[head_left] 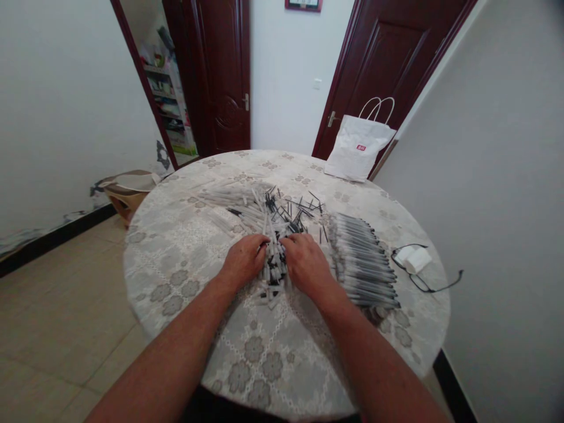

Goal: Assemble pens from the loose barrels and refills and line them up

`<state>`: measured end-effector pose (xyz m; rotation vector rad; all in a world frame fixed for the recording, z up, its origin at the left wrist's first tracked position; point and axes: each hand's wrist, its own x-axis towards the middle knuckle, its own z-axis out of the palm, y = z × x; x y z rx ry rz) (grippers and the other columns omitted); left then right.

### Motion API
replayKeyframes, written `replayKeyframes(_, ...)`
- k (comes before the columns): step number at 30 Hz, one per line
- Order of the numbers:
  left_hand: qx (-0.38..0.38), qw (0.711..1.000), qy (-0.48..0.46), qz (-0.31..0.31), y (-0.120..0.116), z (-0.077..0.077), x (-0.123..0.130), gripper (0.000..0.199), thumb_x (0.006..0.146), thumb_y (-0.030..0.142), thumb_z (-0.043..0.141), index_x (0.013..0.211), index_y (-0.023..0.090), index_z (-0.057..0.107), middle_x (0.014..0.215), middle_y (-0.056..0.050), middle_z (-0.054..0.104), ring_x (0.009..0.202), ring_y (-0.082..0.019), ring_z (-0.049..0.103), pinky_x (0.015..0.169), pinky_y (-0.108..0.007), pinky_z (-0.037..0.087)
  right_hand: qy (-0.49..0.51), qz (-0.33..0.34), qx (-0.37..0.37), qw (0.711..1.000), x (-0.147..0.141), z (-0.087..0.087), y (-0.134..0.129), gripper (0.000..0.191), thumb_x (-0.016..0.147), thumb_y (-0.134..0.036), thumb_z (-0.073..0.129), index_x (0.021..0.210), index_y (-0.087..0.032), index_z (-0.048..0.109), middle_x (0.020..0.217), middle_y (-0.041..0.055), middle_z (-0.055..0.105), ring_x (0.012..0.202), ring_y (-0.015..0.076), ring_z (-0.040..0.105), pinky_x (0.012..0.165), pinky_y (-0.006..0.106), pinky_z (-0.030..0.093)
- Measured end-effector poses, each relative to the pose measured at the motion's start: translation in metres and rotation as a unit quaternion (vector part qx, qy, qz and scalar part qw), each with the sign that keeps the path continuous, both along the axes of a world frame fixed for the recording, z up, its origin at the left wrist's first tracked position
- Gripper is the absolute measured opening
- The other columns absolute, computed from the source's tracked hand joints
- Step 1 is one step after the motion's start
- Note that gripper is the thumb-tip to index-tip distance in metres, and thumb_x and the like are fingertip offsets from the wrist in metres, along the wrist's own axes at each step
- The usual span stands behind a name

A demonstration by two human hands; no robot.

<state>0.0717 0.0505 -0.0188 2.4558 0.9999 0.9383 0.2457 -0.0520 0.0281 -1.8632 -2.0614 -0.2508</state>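
Observation:
My left hand (244, 257) and my right hand (305, 261) are close together over the middle of the table, fingers curled inward and closed. Between them lies a heap of small white and black pen parts (275, 267). Whatever the fingertips pinch is too small and blurred to make out. Just beyond my hands are loose translucent pen barrels (247, 217), spread to the left. Thin black pieces like refills (302, 211) lie scattered behind my right hand. To its right, a row of pens with dark ends (365, 258) is laid side by side.
The round table wears a patterned cloth (176, 258). On its right side, eyeglasses (418, 282) lie beside a folded white tissue (416, 258). A white paper bag (359, 147) stands at the back right edge. A wooden stool (127, 188) is at the left.

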Motion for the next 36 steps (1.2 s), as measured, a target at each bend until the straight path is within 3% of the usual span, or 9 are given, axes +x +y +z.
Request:
replayKeyframes(3, 0.000, 0.999, -0.020, 0.033, 0.002, 0.000, 0.000, 0.026, 0.091, 0.022, 0.052, 0.107, 0.023, 0.072, 0.106, -0.011, 0.073, 0.101, -0.027, 0.066, 0.096, -0.038, 0.048, -0.025, 0.008, -0.013, 1.000, -0.018, -0.016, 0.009, 0.042, 0.095, -0.020, 0.055, 0.136, -0.026, 0.060, 0.140, 0.0145, 0.057, 0.134, 0.0312, 0.042, 0.105, 0.044, 0.039)
replayKeyframes(6, -0.010, 0.998, -0.036, 0.041, 0.003, -0.001, 0.000, 0.025, 0.091, 0.021, 0.052, 0.106, 0.023, 0.072, 0.105, -0.010, 0.073, 0.100, -0.027, 0.067, 0.095, -0.038, 0.048, -0.033, 0.000, -0.009, 0.999, -0.023, -0.025, 0.016, 0.037, 0.098, -0.022, 0.051, 0.134, -0.022, 0.061, 0.141, 0.0152, 0.056, 0.138, 0.0319, 0.037, 0.108, 0.047, 0.035)
replayKeyframes(15, -0.024, 0.998, -0.044, 0.025, 0.000, 0.002, 0.000, 0.035, 0.089, 0.016, 0.055, 0.120, 0.024, 0.068, 0.103, -0.009, 0.072, 0.098, -0.025, 0.066, 0.093, -0.036, 0.049, -0.020, -0.011, 0.015, 1.000, -0.017, -0.024, 0.016, 0.022, 0.098, -0.021, 0.054, 0.114, -0.019, 0.068, 0.113, 0.0144, 0.063, 0.113, 0.0290, 0.050, 0.096, 0.042, 0.042)
replayKeyframes(21, 0.007, 0.999, -0.037, 0.023, 0.001, -0.001, -0.001, 0.036, 0.093, 0.021, 0.057, 0.127, 0.026, 0.066, 0.103, -0.007, 0.066, 0.098, -0.023, 0.063, 0.089, -0.033, 0.049, 0.052, 0.034, 0.102, 0.993, -0.022, -0.019, 0.009, 0.019, 0.101, -0.022, 0.050, 0.102, -0.020, 0.070, 0.105, 0.0101, 0.064, 0.102, 0.0241, 0.054, 0.095, 0.037, 0.044)
replayKeyframes(25, 0.036, 0.998, -0.020, 0.046, 0.002, -0.001, -0.001, 0.026, 0.098, 0.028, 0.051, 0.116, 0.024, 0.070, 0.096, -0.007, 0.061, 0.092, -0.022, 0.062, 0.084, -0.033, 0.050, 0.113, 0.080, 0.164, 0.977, -0.017, -0.020, 0.011, 0.023, 0.102, -0.020, 0.047, 0.116, -0.019, 0.065, 0.107, 0.0100, 0.067, 0.102, 0.0230, 0.057, 0.096, 0.037, 0.046)
replayKeyframes(27, 0.041, 0.997, -0.036, 0.060, 0.002, 0.001, -0.001, 0.025, 0.099, 0.031, 0.051, 0.114, 0.024, 0.070, 0.096, -0.006, 0.060, 0.091, -0.022, 0.061, 0.084, -0.033, 0.050, 0.134, 0.049, 0.188, 0.972, -0.005, -0.024, 0.015, 0.031, 0.101, -0.015, 0.043, 0.126, -0.016, 0.061, 0.113, 0.0118, 0.066, 0.108, 0.0233, 0.057, 0.099, 0.037, 0.045)
replayKeyframes(29, 0.042, 0.994, -0.065, 0.071, 0.002, 0.004, 0.000, 0.025, 0.099, 0.032, 0.051, 0.112, 0.022, 0.069, 0.098, -0.007, 0.060, 0.093, -0.022, 0.061, 0.087, -0.034, 0.049, 0.127, -0.027, 0.189, 0.973, 0.011, -0.028, 0.018, 0.034, 0.100, -0.012, 0.041, 0.127, -0.014, 0.061, 0.117, 0.0142, 0.064, 0.112, 0.0246, 0.055, 0.100, 0.038, 0.044)
replayKeyframes(33, 0.028, 0.988, -0.124, 0.083, 0.003, 0.010, 0.000, 0.024, 0.100, 0.034, 0.049, 0.105, 0.020, 0.068, 0.099, -0.008, 0.062, 0.098, -0.023, 0.061, 0.092, -0.036, 0.048, 0.045, -0.158, 0.070, 0.984, 0.040, -0.037, 0.024, 0.029, 0.098, -0.013, 0.046, 0.119, -0.013, 0.066, 0.109, 0.0153, 0.065, 0.106, 0.0261, 0.057, 0.095, 0.036, 0.044)
replayKeyframes(36, 0.006, 0.983, -0.147, 0.112, 0.008, 0.013, -0.004, 0.026, 0.100, 0.036, 0.047, 0.100, 0.020, 0.067, 0.096, -0.008, 0.064, 0.096, -0.024, 0.061, 0.091, -0.036, 0.047, 0.003, -0.212, -0.017, 0.977, 0.047, -0.040, 0.026, 0.025, 0.100, -0.017, 0.047, 0.113, -0.012, 0.068, 0.104, 0.0148, 0.065, 0.100, 0.0249, 0.060, 0.090, 0.033, 0.044)
